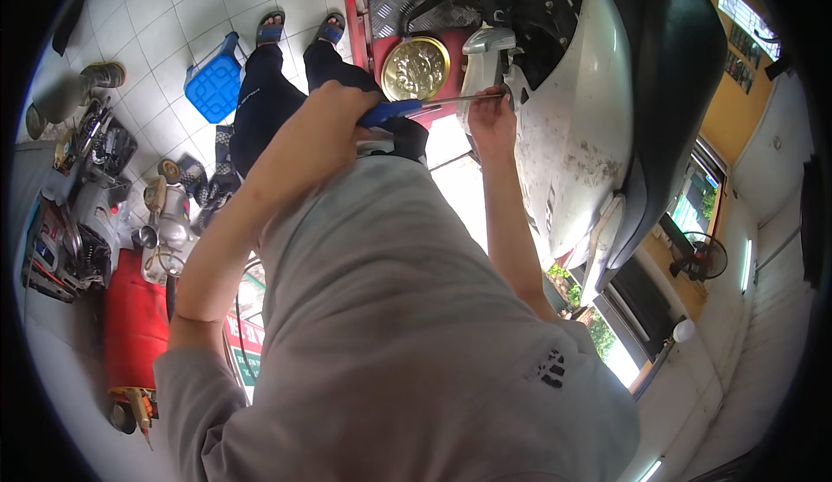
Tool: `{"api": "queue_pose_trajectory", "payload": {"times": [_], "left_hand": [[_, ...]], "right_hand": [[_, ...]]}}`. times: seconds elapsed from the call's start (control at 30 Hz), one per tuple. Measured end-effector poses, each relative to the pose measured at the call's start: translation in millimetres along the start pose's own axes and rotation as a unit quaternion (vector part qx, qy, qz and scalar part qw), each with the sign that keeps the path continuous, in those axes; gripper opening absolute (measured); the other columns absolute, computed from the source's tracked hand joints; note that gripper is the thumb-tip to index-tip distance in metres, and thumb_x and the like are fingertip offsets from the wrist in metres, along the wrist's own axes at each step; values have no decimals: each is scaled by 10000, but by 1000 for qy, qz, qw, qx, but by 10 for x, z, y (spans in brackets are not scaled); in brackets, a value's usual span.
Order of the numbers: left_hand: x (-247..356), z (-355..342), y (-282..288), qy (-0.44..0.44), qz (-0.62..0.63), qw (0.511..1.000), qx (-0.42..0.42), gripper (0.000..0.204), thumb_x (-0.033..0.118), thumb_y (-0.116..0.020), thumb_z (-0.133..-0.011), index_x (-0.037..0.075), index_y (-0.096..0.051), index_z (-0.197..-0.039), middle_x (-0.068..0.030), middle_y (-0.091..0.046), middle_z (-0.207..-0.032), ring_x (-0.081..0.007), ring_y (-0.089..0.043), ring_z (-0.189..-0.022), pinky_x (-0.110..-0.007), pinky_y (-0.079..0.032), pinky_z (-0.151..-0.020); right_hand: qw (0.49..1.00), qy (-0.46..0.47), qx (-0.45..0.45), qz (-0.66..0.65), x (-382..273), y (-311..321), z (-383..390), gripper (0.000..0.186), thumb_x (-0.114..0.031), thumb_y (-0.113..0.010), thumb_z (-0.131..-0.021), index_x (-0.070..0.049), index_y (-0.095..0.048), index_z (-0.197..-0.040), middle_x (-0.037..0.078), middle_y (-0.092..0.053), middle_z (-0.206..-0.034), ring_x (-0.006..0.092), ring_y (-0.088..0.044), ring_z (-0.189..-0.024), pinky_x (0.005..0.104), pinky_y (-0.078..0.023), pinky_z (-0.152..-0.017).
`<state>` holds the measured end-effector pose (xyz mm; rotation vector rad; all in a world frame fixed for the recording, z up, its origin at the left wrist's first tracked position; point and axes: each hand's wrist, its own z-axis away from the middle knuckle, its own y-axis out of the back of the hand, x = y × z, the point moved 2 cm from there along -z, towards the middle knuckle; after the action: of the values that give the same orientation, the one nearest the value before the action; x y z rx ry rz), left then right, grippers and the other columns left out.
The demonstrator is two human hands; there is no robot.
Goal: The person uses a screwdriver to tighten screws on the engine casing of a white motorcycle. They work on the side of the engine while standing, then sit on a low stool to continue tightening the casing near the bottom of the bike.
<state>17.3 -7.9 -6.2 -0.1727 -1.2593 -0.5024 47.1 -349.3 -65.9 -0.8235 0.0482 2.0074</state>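
Note:
My left hand [334, 116] is wrapped round the blue handle of a screwdriver [394, 111]. Its long metal shaft runs level to the right, toward the scooter. At the shaft's far end the fingers of my right hand [492, 125] are closed round the tip, close to the scooter's front edge. Whether a small screw is also between those fingers cannot be made out. The scooter [576, 113] has dirty white body panels and a black seat. Beyond the screwdriver, a round gold-coloured metal tray [397, 73] holds small shiny parts.
The tray rests on a red surface beside a metal tread plate [390, 5]. A blue plastic stool [215, 87] stands on white floor tiles at the far left. Engine parts [91, 239] and a red cylinder [137, 317] crowd the left side. A fan [698, 257] hangs at the right.

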Motion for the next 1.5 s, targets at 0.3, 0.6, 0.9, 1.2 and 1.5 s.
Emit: {"api": "queue_pose_trajectory", "payload": {"times": [0.3,0.6,0.9,1.2,1.5], "left_hand": [[99,209,-51,33,44,998,-42,316,12,-648,-703,-34,-617,-1013,-238,-610,-845,-397,-557,-860,-450,-440,-792],[26,207,-7,-3,-12,998,61,358,-58,-619,-673,-36,-607,-1030,-228,-612,-943,-395,-582,-870,-433,-457,-784],[-147,218,-347,56,86,984,147,396,-106,-605,-684,-29,-537,-1066,-218,-609,-916,-395,-594,-828,-404,-459,-717],[-526,229,-1049,159,184,961,129,379,-91,-653,-693,11,-529,-1036,-149,-638,-921,-272,-665,-822,-299,-516,-728],[-831,142,-1532,141,245,945,163,319,-115,-630,-716,-12,-542,-1004,-168,-642,-932,-285,-669,-801,-314,-523,-689]], "right_hand": [[1000,16,-11,-5,16,-37,224,258,-254,-400,-975,-45,-542,-920,60,-574,-835,185,-543,-784,330,-466,-754],[997,12,-6,-74,125,-211,395,238,-254,-443,-959,-48,-556,-922,57,-564,-851,195,-541,-812,349,-471,-784],[998,14,-62,-17,89,-279,105,233,-197,-418,-962,-27,-576,-986,52,-574,-866,166,-542,-825,334,-446,-809],[993,65,-76,66,36,-39,-276,232,-170,-475,-939,-15,-548,-1095,43,-558,-839,136,-521,-766,306,-422,-746],[986,65,-123,97,-120,206,-384,262,-232,-488,-943,-31,-551,-1099,52,-576,-845,140,-523,-782,310,-402,-764]]}}
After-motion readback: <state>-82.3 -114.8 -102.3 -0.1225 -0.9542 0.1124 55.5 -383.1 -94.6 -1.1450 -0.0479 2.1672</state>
